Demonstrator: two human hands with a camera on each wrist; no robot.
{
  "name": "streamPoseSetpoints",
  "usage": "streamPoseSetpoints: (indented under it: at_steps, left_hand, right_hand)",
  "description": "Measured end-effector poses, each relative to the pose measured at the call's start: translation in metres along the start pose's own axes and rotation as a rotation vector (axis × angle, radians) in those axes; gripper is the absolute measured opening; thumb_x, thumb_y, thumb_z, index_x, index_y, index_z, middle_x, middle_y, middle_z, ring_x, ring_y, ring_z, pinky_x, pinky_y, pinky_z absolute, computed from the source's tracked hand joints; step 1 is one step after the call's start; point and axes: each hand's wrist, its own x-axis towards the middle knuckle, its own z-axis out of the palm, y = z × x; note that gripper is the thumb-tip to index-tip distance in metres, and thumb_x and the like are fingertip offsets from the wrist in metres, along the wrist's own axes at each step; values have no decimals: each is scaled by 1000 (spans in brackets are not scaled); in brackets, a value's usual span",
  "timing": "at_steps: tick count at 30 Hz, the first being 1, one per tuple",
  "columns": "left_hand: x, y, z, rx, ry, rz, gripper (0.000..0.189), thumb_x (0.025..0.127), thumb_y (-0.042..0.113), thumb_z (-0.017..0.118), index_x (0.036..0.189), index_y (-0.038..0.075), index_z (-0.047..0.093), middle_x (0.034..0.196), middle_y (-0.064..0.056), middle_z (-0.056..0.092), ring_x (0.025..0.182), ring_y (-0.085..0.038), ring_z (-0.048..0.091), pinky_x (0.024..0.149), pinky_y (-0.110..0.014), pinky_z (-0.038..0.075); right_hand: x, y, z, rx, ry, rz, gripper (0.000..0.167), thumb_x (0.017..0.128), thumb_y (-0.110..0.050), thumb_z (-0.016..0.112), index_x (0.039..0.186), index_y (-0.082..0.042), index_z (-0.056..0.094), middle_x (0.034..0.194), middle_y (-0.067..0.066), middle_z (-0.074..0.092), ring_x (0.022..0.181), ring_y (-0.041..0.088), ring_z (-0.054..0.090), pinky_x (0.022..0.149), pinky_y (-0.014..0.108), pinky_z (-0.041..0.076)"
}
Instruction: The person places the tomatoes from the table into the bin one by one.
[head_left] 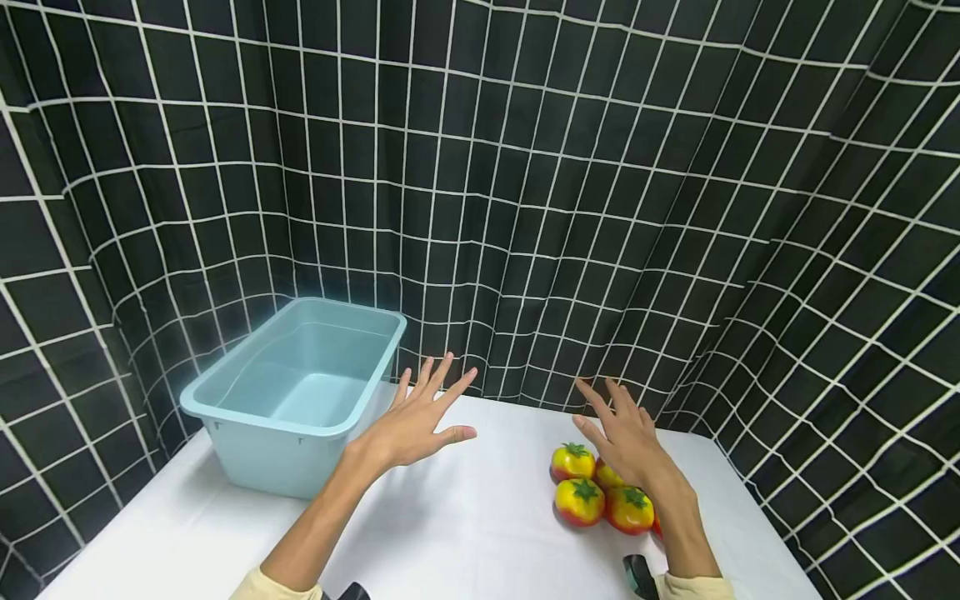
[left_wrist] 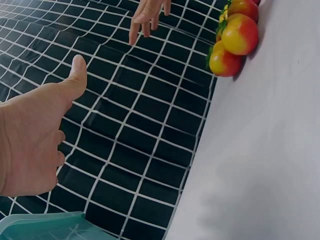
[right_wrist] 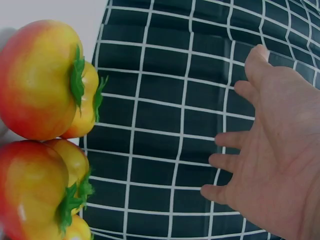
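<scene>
My left hand (head_left: 411, 427) is raised above the table with its fingers spread, beside a light blue plastic tub (head_left: 262, 429). It holds nothing. My right hand (head_left: 626, 437) hovers above a cluster of yellow-and-red fruits (head_left: 579, 502) with green leafy tops, which look like tomatoes or persimmons. Its fingers are extended and hold nothing. The right hand and forearm hide part of the cluster in the head view. In the right wrist view, several fruits (right_wrist: 35, 80) sit close together at the left, apart from the right palm (right_wrist: 280, 145).
A white cloth (head_left: 480, 533) covers the table. The tub stands on its left side, and its inside shows bare floor. Dark curtains (head_left: 525, 208) with a white grid hang behind and at both sides.
</scene>
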Motion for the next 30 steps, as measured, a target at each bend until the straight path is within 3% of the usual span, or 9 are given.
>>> streamPoseSetpoints:
  at_steps: [7,13,22,26,30]
  left_hand:
    - [-1,3,1,-11,17,9,86,99,65,56,169,36,14,178,-9,-2,165,-42,-1,133,-68,2]
    - [-13,4,-5,-39,46,65,80,101,58,58,168,37,19,179,-8,9,165,-40,11,134,-63,13]
    - [-50,6,-22,24,152,168,72,102,51,62,165,38,29,176,-3,23,162,-37,26,131,-61,27]
    - [-63,2,-33,70,204,175,67,102,49,63,163,34,37,174,-2,29,159,-36,35,130,-60,31]
    - [-73,-7,-43,117,252,156,65,102,46,64,161,31,41,171,-4,36,156,-37,40,129,-60,33]
  right_hand:
    - [-7,1,-1,-6,-9,17,66,108,-51,46,166,-26,28,171,31,15,157,58,9,123,81,1]
    - [-17,10,-2,-40,-11,30,65,108,-57,43,164,-25,35,167,33,27,153,59,24,120,85,9]
    - [-29,39,18,-95,-221,115,73,101,-71,41,161,-30,40,167,36,24,149,68,22,109,95,12]
    - [-31,50,32,-85,-293,179,78,97,-76,42,161,-31,39,167,36,22,149,70,17,108,96,8]
    - [-34,57,45,-81,-301,222,85,93,-81,44,163,-33,34,169,37,14,150,72,12,105,98,4]
